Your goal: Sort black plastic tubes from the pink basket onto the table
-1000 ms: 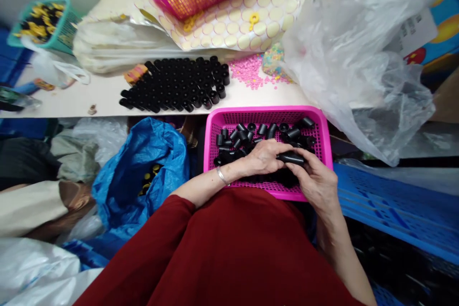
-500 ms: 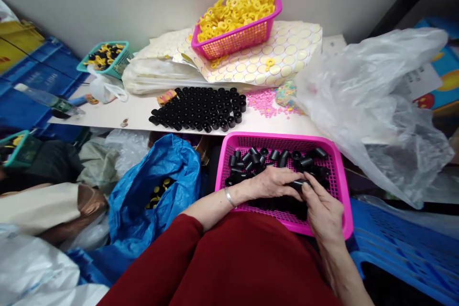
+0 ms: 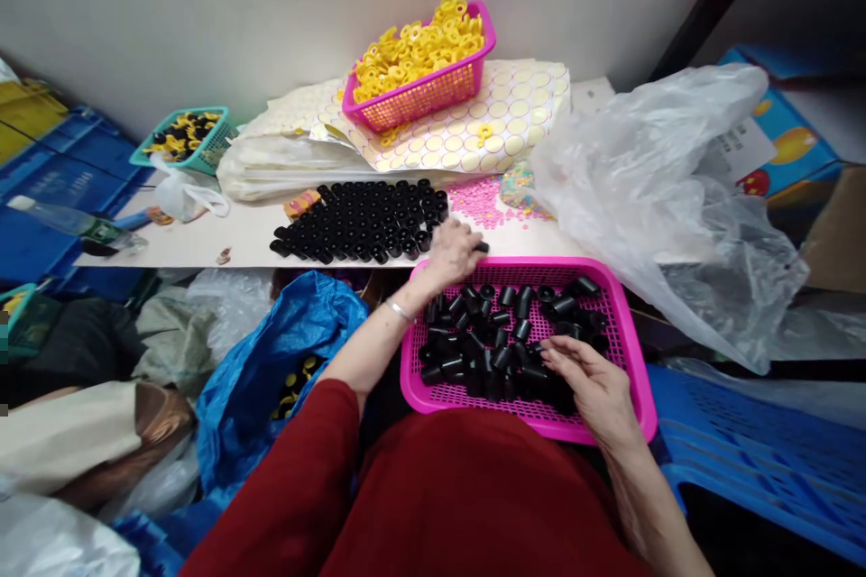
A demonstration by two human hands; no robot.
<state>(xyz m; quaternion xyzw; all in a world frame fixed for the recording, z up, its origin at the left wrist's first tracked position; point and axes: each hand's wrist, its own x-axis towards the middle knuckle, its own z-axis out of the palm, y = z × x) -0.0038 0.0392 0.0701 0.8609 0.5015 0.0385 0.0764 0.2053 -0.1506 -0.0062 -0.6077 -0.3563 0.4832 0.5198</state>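
Your left hand [image 3: 455, 254] is stretched forward past the far rim of the bright pink plastic mesh basket [image 3: 632, 352], arm nearly straight, a thin silver bracelet [image 3: 399, 310] on the wrist. The hand sits palm down at the front edge of the white tabletop [image 3: 203, 239], fingers curled shut over a short black plastic cylinder [image 3: 482, 247] whose end pokes out on the thumb side. It lies just beside the right-hand corner of the packed block of upright black cylinders [image 3: 362, 218] standing on that tabletop.

Your right hand [image 3: 590, 381] rests low in the basket's near right corner, wrist bent inward, fingers loose and spread. Its fingertips [image 3: 551, 348] touch the heap of loose black cylinders [image 3: 483, 334] lying in the basket, but they are not closed on any piece.

Small pink beads [image 3: 482, 200] are scattered on the tabletop just beyond your left hand. A crumpled clear plastic bag [image 3: 656, 189] bulges to the right, and a blue plastic bag [image 3: 284, 352] sags to the left below the table.
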